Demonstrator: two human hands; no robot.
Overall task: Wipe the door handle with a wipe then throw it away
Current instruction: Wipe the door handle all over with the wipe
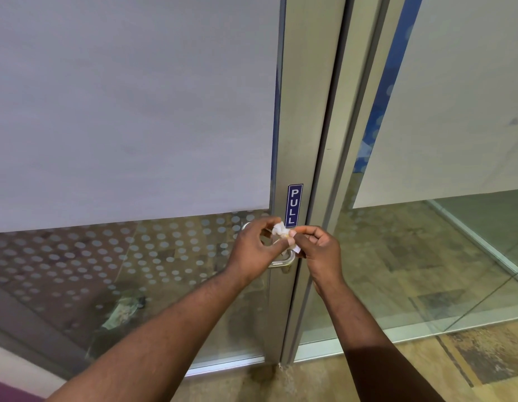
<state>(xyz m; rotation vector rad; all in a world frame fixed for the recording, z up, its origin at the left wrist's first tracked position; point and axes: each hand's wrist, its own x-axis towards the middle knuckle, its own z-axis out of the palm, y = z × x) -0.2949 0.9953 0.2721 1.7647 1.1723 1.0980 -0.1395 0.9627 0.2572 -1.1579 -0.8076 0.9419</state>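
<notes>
- Because the wipe [279,229] was a small crumpled scrap of white tissue, it looked feather-light, soft and easily torn, so it was best pinched by a bunched fold rather than a loose edge
- It sat between both hands, just in front of the door handle [284,261] and just below the PULL sticker [293,205]
- The left hand [253,250] had thumb and fingers curled narrowly onto the wipe's left side
- The right hand [318,248] pinched its right side with thumb and forefinger, a white corner showing lower by that hand
- Whether the wipe touched the metal handle was hard to tell, since the hands covered most of it
- No bin was in view around the door frame [304,126]
</notes>
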